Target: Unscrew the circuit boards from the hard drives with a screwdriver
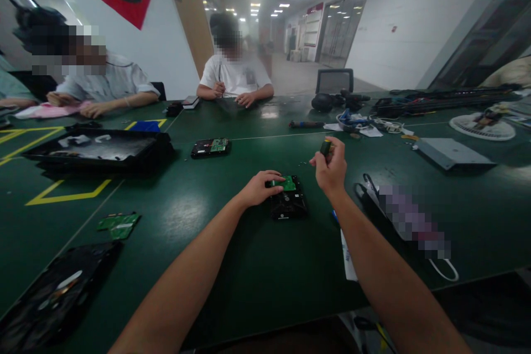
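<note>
A black hard drive (288, 204) with a green circuit board (289, 183) on its upper face lies on the table in front of me. My left hand (260, 188) grips its left side, thumb and fingers reaching over the board. Just right of the drive, my right hand (333, 168) is raised with its fingers closed around a small screwdriver (326, 147) with a dark green handle; its tip is hard to make out. Several tiny screws (302, 164) lie on the table behind the drive.
Another hard drive (211, 147) lies farther back. At left are a black tray (103, 146), a loose circuit board (120, 225) and a black casing (62, 293). A pouch (409, 215) and a grey metal box (454, 154) are at right. Co-workers (235, 77) sit across the table.
</note>
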The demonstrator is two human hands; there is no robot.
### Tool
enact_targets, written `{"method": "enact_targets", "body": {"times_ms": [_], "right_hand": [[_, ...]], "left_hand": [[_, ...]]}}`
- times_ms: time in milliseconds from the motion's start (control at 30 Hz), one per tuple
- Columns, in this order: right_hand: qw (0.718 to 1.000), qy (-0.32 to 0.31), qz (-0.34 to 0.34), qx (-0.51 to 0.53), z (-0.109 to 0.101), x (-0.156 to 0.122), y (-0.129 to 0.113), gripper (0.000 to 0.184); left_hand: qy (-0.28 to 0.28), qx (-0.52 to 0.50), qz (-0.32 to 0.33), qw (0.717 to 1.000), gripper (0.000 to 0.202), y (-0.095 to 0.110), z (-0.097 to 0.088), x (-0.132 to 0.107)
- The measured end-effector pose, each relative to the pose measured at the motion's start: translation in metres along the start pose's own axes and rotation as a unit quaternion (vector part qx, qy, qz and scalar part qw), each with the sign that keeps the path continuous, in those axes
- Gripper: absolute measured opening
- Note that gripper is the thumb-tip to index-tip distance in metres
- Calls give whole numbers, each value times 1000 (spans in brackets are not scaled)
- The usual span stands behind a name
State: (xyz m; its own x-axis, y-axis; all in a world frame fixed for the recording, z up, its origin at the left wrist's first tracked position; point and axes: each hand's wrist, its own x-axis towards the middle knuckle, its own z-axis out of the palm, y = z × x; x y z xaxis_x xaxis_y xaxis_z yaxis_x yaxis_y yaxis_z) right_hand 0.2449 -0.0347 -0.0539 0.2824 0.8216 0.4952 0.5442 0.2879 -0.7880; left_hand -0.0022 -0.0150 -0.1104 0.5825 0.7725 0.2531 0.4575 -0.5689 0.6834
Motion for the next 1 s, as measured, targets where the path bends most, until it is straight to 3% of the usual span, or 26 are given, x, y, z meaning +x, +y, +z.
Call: {"method": "enact_targets", "body": {"times_ms": [67,133,233,300,467,700,1000], "right_hand": [[985,-113,131,-18,-4,4,5,44],[938,-257,232,-24,-6,5,11,40],[839,-471,270,-13,-10,4,15,39],[802,-536,262,-23,-14,4,14,47],[777,-577,246,-55,-23,7,8,60],[698,-668,229,-119,-25,7,10,47],[686,-685,215,-120,-16,1,2,44]], "left_hand": [[3,-2,3,1000,36,0,0,0],[6,-2,5,1000,35,0,0,0],[5,-5,6,1000,34,0,0,1],[6,-11,7,1000,34,0,0,1],[10,-15,10,1000,33,-1,1,3],[6,-6,-3,1000,34,1,0,1],[6,-13,-10,1000,35,0,1,3]]}}
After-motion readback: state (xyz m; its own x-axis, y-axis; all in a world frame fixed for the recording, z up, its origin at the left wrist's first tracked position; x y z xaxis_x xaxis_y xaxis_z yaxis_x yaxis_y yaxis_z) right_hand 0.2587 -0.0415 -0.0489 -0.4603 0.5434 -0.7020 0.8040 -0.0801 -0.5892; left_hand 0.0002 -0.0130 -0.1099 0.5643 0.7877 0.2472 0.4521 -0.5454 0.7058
